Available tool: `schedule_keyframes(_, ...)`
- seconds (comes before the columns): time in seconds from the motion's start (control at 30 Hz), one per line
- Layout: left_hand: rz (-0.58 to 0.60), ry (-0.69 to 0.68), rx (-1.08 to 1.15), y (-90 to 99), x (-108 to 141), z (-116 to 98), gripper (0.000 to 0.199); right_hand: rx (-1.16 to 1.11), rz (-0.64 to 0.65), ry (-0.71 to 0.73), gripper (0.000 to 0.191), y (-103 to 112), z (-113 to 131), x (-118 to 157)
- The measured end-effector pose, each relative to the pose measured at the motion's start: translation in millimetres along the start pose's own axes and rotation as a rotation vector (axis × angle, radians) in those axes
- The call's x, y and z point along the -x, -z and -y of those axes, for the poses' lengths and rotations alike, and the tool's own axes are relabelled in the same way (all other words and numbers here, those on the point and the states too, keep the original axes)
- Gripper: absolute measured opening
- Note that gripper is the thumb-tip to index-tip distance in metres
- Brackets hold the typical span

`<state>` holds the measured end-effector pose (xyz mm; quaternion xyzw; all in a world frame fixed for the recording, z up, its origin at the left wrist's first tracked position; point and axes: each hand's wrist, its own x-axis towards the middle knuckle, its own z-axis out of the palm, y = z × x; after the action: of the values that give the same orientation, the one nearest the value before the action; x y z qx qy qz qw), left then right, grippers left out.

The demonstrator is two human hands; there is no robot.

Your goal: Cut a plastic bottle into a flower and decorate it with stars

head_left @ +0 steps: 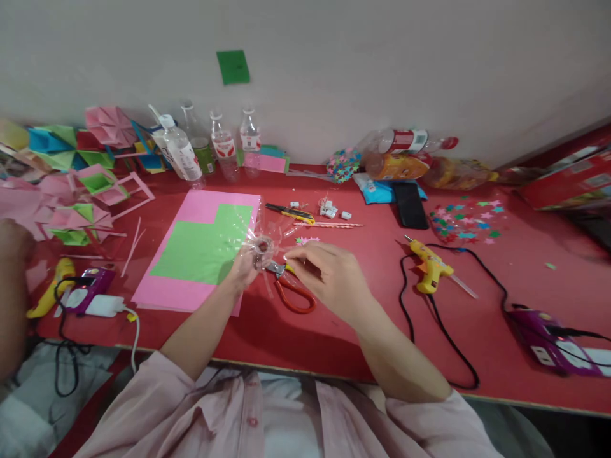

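Observation:
My left hand (244, 266) grips a clear plastic bottle top (262, 247) cut into thin strips that fan out around its neck. Close to its right side, my right hand (329, 273) is closed in a pinch by the strip ends; what lies between the fingertips is too small to make out. Beneath the hands, scissors with orange-red handles (298, 308) lie on the red table. Left of them are a green paper sheet (191, 254) and pink sheets (157, 296) under it. A yellow-and-black utility knife (291, 213) lies just beyond the bottle top.
On the right are a yellow glue gun (431, 270) with a black cord, a phone (410, 205) and a bag of colored stars (470, 219). Bottles (224, 146) stand along the wall. Paper lanterns (79, 222) fill the left, beside another person's arm (13, 299).

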<state>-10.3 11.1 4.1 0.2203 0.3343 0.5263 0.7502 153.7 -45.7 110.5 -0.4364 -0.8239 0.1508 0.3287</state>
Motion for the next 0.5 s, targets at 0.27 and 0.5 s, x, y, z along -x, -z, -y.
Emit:
schedule_keyframes(0.27, -0.001, -0.027, 0.027, 1.4, -4.8, -0.9, 0.016, -0.036, -0.112, 0.002, 0.013, -20.5, -1.7, -2.3)
schedule_keyframes(0.5, -0.099, -0.001, 0.037, -3.5, -4.8, -2.5, 0.014, -0.140, 0.052, -0.162, 0.009, -27.2, -6.3, -5.4)
